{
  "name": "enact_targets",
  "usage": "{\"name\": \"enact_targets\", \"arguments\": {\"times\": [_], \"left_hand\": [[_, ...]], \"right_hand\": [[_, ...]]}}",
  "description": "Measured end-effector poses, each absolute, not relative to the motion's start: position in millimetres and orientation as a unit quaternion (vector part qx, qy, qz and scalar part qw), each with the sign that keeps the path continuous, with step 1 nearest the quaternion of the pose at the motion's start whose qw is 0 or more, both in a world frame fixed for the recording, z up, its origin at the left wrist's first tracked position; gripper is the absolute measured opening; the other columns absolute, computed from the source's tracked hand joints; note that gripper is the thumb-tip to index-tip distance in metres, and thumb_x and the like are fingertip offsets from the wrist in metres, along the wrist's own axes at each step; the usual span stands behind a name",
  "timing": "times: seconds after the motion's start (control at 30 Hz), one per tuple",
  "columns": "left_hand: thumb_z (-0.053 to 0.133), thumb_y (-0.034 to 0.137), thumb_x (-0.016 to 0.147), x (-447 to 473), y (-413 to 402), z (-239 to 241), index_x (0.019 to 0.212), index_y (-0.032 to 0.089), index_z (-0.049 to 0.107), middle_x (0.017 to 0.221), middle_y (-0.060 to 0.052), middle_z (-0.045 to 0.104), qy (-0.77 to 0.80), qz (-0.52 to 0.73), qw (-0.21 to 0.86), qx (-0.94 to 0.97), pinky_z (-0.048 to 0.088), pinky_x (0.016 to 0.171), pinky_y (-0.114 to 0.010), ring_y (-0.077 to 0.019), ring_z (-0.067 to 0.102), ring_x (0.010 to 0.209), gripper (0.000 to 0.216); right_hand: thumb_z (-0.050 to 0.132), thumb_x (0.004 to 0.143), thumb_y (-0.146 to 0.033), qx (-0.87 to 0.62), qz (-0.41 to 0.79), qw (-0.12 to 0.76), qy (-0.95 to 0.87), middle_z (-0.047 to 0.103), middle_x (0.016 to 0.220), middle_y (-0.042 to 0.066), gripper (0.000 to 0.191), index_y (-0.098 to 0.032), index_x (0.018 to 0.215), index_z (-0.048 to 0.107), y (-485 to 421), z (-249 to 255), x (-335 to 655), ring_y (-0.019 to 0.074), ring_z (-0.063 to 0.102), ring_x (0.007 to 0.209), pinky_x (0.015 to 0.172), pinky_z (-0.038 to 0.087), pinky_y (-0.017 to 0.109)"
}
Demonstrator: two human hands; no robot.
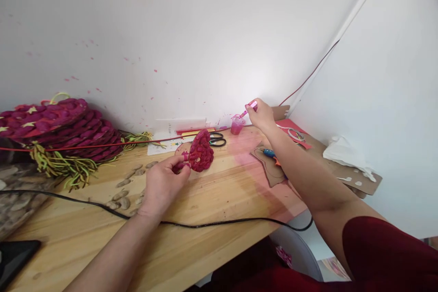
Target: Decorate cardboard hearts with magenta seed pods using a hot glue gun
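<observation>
over the tabletop (219, 200), the crimson piece (201, 154) looks lumpy.

On the table (212, 207), the paint cup (237, 127) stands just past twelve o'clock, the scissors (216, 138) to its left, my right hand (260, 113) to its right. Loose peanuts (125, 203) lie towards eleven, left of my left hand (164, 181); the layered stack (68, 130) sits behind them. The glue gun (268, 153) rests on cardboard (273, 178) at one.
</observation>
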State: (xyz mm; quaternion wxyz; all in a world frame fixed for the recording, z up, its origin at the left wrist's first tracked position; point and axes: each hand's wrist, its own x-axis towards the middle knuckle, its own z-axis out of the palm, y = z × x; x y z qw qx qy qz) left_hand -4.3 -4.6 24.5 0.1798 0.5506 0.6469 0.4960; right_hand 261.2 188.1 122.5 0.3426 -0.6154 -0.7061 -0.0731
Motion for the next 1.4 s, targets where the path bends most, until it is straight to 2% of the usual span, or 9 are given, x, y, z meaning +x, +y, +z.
{"name": "enact_targets", "arguments": {"times": [0.13, 0.27, 0.47, 0.8, 1.07, 1.13, 1.23, 1.3, 1.4], "left_hand": [[0.06, 0.039, 0.07, -4.8, -3.7, 23.2, 0.091, 0.022, 0.078, 0.076, 0.0, 0.076, 0.658, 0.484, 0.195, 0.544, 0.052, 0.066, -0.027, -0.0195, 0.07, 0.068, 0.032], [0.06, 0.04, 0.069, -4.7, -3.1, 23.8, 0.091, 0.022, 0.078, 0.077, 0.0, 0.076, 0.66, 0.482, 0.205, 0.538, 0.052, 0.067, -0.028, -0.0199, 0.07, 0.069, 0.034], [0.06, 0.04, 0.069, -5.1, -1.7, 22.3, 0.092, 0.022, 0.078, 0.076, -0.001, 0.076, 0.661, 0.484, 0.207, 0.535, 0.051, 0.066, -0.028, -0.0201, 0.069, 0.069, 0.034], [0.061, 0.038, 0.069, -4.9, -1.1, 21.4, 0.092, 0.022, 0.078, 0.076, -0.001, 0.076, 0.656, 0.492, 0.215, 0.53, 0.051, 0.063, -0.027, -0.0192, 0.068, 0.066, 0.033], [0.06, 0.038, 0.073, -6.6, -2.1, 20.1, 0.095, 0.021, 0.078, 0.072, -0.001, 0.073, 0.644, 0.489, 0.221, 0.545, 0.048, 0.059, -0.025, -0.0174, 0.065, 0.063, 0.033], [0.059, 0.037, 0.074, -5.7, -3.1, 22.7, 0.096, 0.021, 0.078, 0.069, -0.001, 0.072, 0.643, 0.487, 0.226, 0.546, 0.047, 0.058, -0.025, -0.0169, 0.064, 0.061, 0.033], [0.059, 0.036, 0.074, -4.4, -3.6, 25.2, 0.097, 0.02, 0.078, 0.067, 0.0, 0.071, 0.643, 0.487, 0.228, 0.546, 0.046, 0.057, -0.024, -0.0165, 0.063, 0.06, 0.033], [0.059, 0.035, 0.074, -3.7, -3.6, 25.7, 0.096, 0.02, 0.077, 0.066, 0.0, 0.071, 0.643, 0.488, 0.229, 0.545, 0.046, 0.056, -0.024, -0.0164, 0.062, 0.059, 0.032], [0.059, 0.035, 0.074, -3.0, -4.6, 26.5, 0.093, 0.02, 0.077, 0.066, 0.0, 0.071, 0.642, 0.488, 0.228, 0.545, 0.047, 0.057, -0.025, -0.0165, 0.063, 0.059, 0.031]], "right_hand": [[0.054, 0.09, -0.042, -0.681, -0.069, 0.247, -0.686, 0.073, 0.098, 0.009, 0.026, -0.021, 0.095, 0.069, 214.6, 108.8, 257.5, 0.0271, 0.062, 0.099, 0.081, 0.044, 0.035], [0.058, 0.086, -0.046, -0.701, -0.055, 0.215, -0.678, 0.072, 0.103, 0.01, 0.028, -0.022, 0.091, 0.072, 226.1, 96.6, 251.6, 0.0327, 0.056, 0.113, 0.087, 0.044, 0.04], [0.065, 0.079, -0.048, -0.723, -0.026, 0.167, -0.67, 0.071, 0.103, 0.014, 0.032, -0.02, 0.091, 0.074, 236.2, 85.6, 248.6, 0.0342, 0.052, 0.118, 0.09, 0.043, 0.043], [0.055, 0.087, -0.05, -0.716, -0.052, 0.212, -0.664, 0.072, 0.105, 0.011, 0.034, -0.022, 0.098, 0.071, 231.1, 99.9, 256.1, 0.0309, 0.058, 0.11, 0.088, 0.044, 0.042], [0.057, 0.087, -0.041, -0.669, -0.082, 0.222, -0.705, 0.073, 0.1, 0.011, 0.024, -0.021, 0.093, 0.07, 220.6, 96.0, 261.8, 0.0307, 0.061, 0.103, 0.09, 0.04, 0.045], [0.058, 0.086, -0.039, -0.664, -0.088, 0.247, -0.7, 0.072, 0.095, 0.01, 0.021, -0.02, 0.09, 0.068, 212.6, 97.5, 263.5, 0.031, 0.061, 0.099, 0.09, 0.04, 0.046], [0.057, 0.088, -0.039, -0.633, -0.063, 0.369, -0.678, 0.071, 0.086, 0.007, 0.021, -0.02, 0.089, 0.066, 188.7, 102.1, 262.0, 0.0262, 0.062, 0.085, 0.082, 0.042, 0.04], [0.059, 0.086, -0.039, -0.583, -0.007, 0.451, -0.676, 0.068, 0.078, 0.004, 0.02, -0.019, 0.085, 0.063, 162.5, 103.9, 256.3, 0.0218, 0.061, 0.075, 0.072, 0.043, 0.034], [0.06, 0.086, -0.039, -0.484, 0.111, 0.515, -0.698, 0.064, 0.072, 0.0, 0.019, -0.02, 0.082, 0.06, 111.7, 100.5, 239.6, 0.017, 0.058, 0.067, 0.066, 0.043, 0.03]]}}
